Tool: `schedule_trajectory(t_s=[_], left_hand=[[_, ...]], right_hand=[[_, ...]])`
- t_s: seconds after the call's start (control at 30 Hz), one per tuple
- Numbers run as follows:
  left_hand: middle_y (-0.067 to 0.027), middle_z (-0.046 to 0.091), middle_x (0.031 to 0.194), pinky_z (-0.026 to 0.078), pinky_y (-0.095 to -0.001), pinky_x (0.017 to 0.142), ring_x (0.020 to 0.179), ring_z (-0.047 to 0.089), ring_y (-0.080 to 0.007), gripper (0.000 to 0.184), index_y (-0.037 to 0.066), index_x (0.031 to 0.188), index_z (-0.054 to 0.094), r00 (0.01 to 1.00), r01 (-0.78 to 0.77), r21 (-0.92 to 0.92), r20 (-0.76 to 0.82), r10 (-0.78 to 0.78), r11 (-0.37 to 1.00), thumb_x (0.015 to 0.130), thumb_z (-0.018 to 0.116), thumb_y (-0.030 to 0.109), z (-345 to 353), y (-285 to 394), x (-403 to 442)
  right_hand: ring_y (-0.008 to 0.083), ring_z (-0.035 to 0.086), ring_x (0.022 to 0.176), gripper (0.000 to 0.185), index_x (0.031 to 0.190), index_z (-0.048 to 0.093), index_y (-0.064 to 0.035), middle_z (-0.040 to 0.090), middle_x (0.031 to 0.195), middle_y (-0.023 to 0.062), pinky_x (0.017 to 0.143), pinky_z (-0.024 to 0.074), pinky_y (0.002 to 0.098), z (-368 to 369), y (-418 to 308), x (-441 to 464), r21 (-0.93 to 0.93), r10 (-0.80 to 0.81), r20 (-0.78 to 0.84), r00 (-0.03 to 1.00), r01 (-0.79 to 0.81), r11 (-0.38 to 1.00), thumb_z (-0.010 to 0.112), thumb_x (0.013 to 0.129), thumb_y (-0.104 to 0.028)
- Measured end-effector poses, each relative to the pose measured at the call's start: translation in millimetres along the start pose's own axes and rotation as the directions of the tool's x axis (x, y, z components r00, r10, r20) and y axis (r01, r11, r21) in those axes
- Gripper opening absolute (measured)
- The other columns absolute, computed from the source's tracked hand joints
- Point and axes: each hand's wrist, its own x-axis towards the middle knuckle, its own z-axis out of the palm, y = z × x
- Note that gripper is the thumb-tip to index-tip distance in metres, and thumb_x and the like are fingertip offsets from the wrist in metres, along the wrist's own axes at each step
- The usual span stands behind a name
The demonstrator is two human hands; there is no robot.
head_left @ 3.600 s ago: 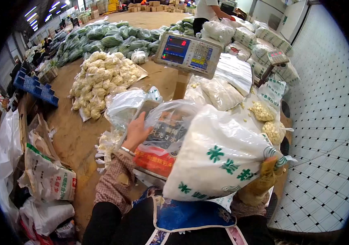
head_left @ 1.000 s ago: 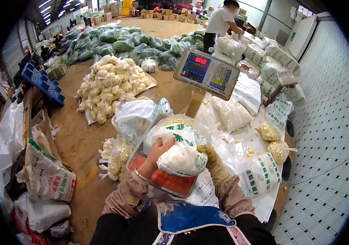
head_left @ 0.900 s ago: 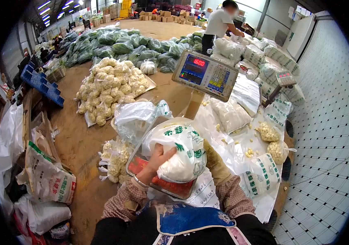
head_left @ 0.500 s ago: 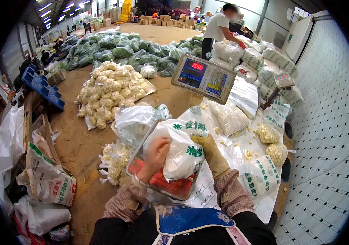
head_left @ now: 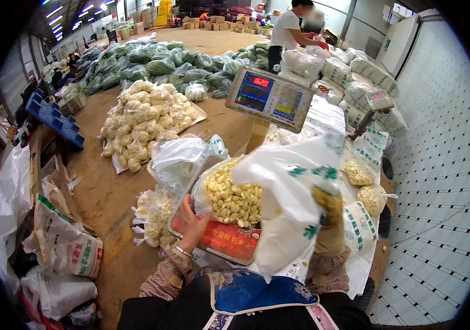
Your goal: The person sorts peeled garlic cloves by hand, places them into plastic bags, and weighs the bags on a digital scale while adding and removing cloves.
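Peeled garlic cloves (head_left: 232,192) fill an open plastic bag on the scale's tray (head_left: 227,242), which has a red printed surface. My bare left hand (head_left: 191,224) rests at the left side of this bag, fingers stretched out along its edge. To the right, my gloved right hand (head_left: 328,217) grips a white plastic bag (head_left: 287,201) with green print, held up and blurred by motion. Part of the glove is hidden behind the plastic. Above the tray, the scale's display (head_left: 269,99) shows red digits that look like 1620.
A heap of bagged garlic (head_left: 144,121) lies ahead left, with green bagged vegetables (head_left: 160,63) behind. Small garlic bags (head_left: 371,199) sit on the right of the table. A co-worker (head_left: 287,33) stands by stacked white bags (head_left: 337,71). A sack (head_left: 67,236) stands at left.
The white printed bag has moved off the tray to the right in my right hand, uncovering the garlic. My left hand has shifted down and left. The display's red digits changed from 1560 to 1620.
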Motion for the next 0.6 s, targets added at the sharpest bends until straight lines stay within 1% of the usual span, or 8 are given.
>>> schedule_trajectory(t_s=[0.03,0.1,0.13,0.17,0.33,0.4,0.47,0.6], left_hand=[[-0.0209,0.038,0.113,0.029,-0.0419,0.091,0.107,0.037,-0.0339,0.077,-0.002,0.124,0.026,1.0,0.014,-0.017,0.006,-0.014,1.0,0.065,0.071,0.019,1,1,-1],[-0.0207,0.038,0.113,0.03,-0.0414,0.091,0.106,0.038,-0.0336,0.077,-0.001,0.124,0.026,0.999,0.028,-0.037,0.017,-0.028,0.999,0.065,0.072,0.019,2,4,-4],[-0.0206,0.038,0.113,0.031,-0.0412,0.09,0.105,0.038,-0.0333,0.076,-0.001,0.122,0.027,0.999,0.032,-0.023,0.005,-0.032,0.999,0.065,0.072,0.019,1,8,-5],[-0.0205,0.038,0.113,0.031,-0.0411,0.089,0.105,0.038,-0.033,0.075,-0.001,0.121,0.028,0.999,0.036,-0.009,-0.007,-0.036,0.999,0.064,0.072,0.02,2,10,-7],[-0.0161,0.041,0.1,0.036,-0.0381,0.078,0.093,0.041,-0.0288,0.059,-0.001,0.107,0.036,0.997,0.071,-0.092,-0.03,-0.074,0.993,0.065,0.072,0.02,9,-16,-9],[-0.0144,0.042,0.094,0.036,-0.0371,0.073,0.088,0.042,-0.0273,0.05,0.0,0.1,0.04,0.99,0.138,-0.104,0.003,-0.139,0.985,0.066,0.07,0.019,8,-17,-9],[-0.0124,0.041,0.085,0.036,-0.0354,0.067,0.08,0.042,-0.0256,0.034,0.001,0.086,0.043,0.996,0.083,0.018,0.014,-0.083,0.996,0.068,0.067,0.015,1,-8,-4],[-0.009,0.045,0.074,0.036,-0.0326,0.062,0.071,0.045,-0.0233,0.018,0.0,0.075,0.046,0.998,-0.066,-0.078,-0.002,0.067,0.995,0.071,0.061,0.008,0,-2,-3]], right_hand=[[0.0174,0.059,0.068,0.023,0.09,0.059,0.005,0.061,0.08,0.0101,0.064,0.0494,0.0255,-17,0,-10,0.09,-0.113,-0.032,0.993,0.115,0.989,0.059,0.07,-0.007],[0.0158,0.057,0.068,0.022,0.088,0.06,0.0018,0.06,0.078,0.0074,0.061,0.0476,0.0251,-56,-8,-27,-0.111,-0.086,-0.187,0.979,0.066,0.992,0.063,0.068,-0.006],[0.0152,0.057,0.071,0.021,0.089,0.06,-0.0008,0.06,0.079,0.0068,0.062,0.0472,0.0244,-77,-4,-36,-0.294,-0.259,-0.234,0.937,0.186,0.937,0.063,0.069,-0.004],[0.0158,0.057,0.075,0.032,0.1,0.056,-0.0013,0.058,0.083,0.0067,0.066,0.0473,0.0252,-91,-1,-48,-0.057,-0.255,-0.224,0.941,0.248,0.967,0.063,0.069,0.001],[0.0178,0.054,0.084,0.056,0.122,0.038,-0.002,0.054,0.098,0.0081,0.075,0.0461,0.0274,-189,58,-82,-0.362,-0.385,-0.401,0.831,0.243,0.9,0.063,0.072,-0.001],[0.0179,0.053,0.086,0.06,0.125,0.035,-0.0021,0.053,0.101,0.0082,0.077,0.0456,0.0276,-208,85,-96,-0.452,-0.415,-0.431,0.801,0.207,0.868,0.064,0.073,-0.003],[0.0179,0.054,0.083,0.044,0.111,0.049,0.0,0.055,0.101,0.0065,0.069,0.0452,0.0306,-222,111,-107,-0.664,-0.16,-0.438,0.885,-0.199,0.721,0.067,0.072,-0.006],[0.0231,0.058,0.079,0.035,0.096,0.057,0.0014,0.061,0.092,0.0114,0.066,0.0452,0.0344,-198,99,-124,-0.533,-0.058,-0.54,0.839,-0.288,0.796,0.068,0.072,-0.021]])
